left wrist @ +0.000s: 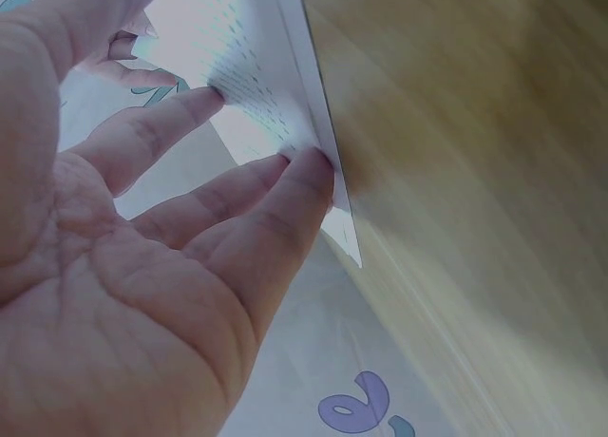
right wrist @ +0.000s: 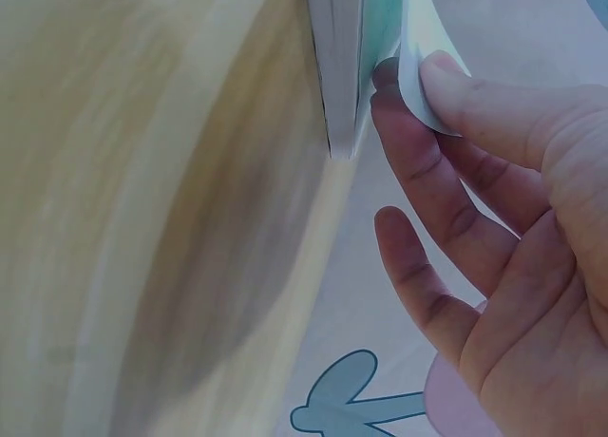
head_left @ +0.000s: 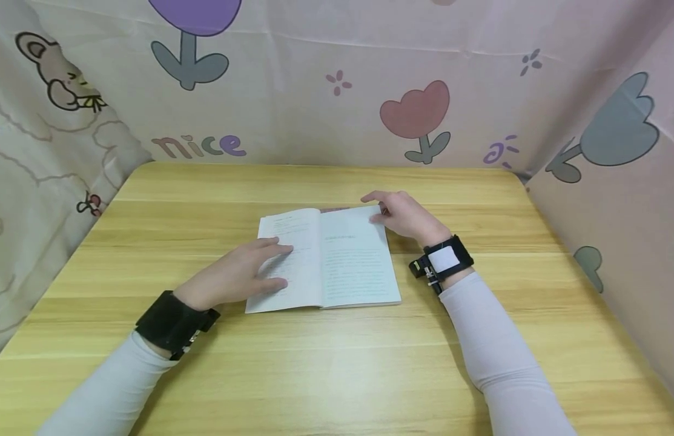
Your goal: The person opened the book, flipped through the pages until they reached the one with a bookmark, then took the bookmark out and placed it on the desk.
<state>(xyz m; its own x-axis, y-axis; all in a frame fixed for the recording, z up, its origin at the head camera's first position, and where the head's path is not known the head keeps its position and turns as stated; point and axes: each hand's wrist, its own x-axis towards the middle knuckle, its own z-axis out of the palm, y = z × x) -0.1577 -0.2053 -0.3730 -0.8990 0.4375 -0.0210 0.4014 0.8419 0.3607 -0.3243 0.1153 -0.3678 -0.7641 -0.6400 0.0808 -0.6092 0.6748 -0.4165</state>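
An open book [head_left: 358,272] with printed pages lies on the wooden table. My left hand [head_left: 233,272] rests on the left-hand page with fingers and thumb spread. In the left wrist view, its nearly straight fingers touch the printed sheet close to the book's edge. At the upper right corner of the book is my right hand [head_left: 406,217]. The right wrist view shows its thumb and fingers pinching the corner of one page [right wrist: 432,100], which bends away from the thick stack of pages [right wrist: 337,76] below it.
Light wood tabletop [head_left: 337,375] extends on all sides of the book. Behind it hangs a pale patterned cloth [head_left: 298,109] with printed flowers and letters, and more cloth walls in the left and right sides. Both wrists wear black straps [head_left: 170,324] with small devices.
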